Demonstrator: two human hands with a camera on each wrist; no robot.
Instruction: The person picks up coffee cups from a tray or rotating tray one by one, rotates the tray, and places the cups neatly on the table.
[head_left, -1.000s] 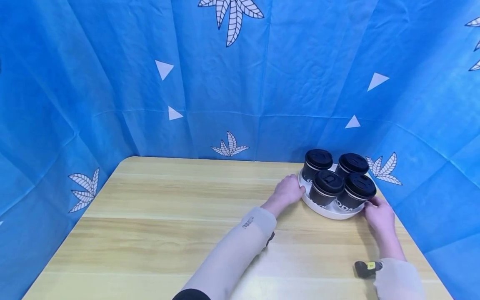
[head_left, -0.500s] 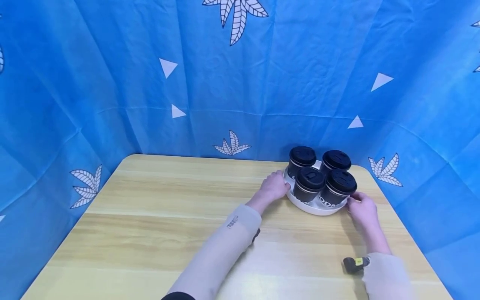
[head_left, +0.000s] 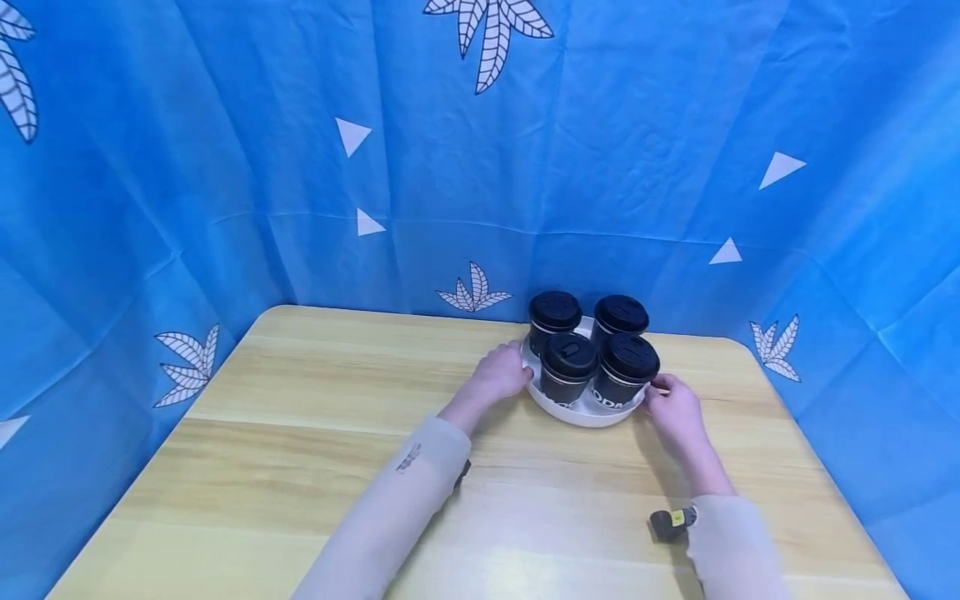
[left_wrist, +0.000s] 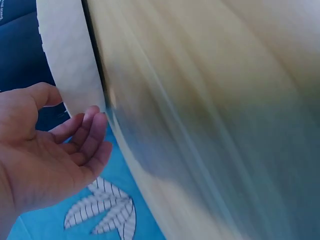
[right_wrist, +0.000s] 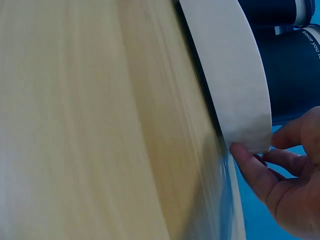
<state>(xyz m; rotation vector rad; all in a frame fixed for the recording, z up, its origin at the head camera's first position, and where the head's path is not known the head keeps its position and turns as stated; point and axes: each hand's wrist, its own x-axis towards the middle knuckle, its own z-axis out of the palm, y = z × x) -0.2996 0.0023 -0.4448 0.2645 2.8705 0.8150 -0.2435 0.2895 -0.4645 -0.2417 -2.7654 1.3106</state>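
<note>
Several dark paper coffee cups (head_left: 566, 390) with black lids stand upright, close together, in a round white tray (head_left: 588, 420). My left hand (head_left: 497, 373) grips the tray's left side. In the left wrist view its thumb reaches over the rim and its curled fingertips meet the pale outer wall (left_wrist: 75, 55). On the opposite side, my right hand (head_left: 677, 414) pinches the rim, thumb inside near a cup (right_wrist: 295, 75) and a finger at the wall's lower edge. A dark gap shows beneath the wall in both wrist views. White lettering on the cups is partly hidden by the rim.
The wood-grain table (head_left: 315, 392) runs wide to the left and in front of the tray. A blue curtain (head_left: 450, 167) with white leaves and triangles hangs right behind the table's back edge and along both sides. A small black device (head_left: 665, 525) sits at my right sleeve.
The tray with its cups has moved left along the back of the table, both hands moving with it and keeping their hold. The head view has shifted slightly.
</note>
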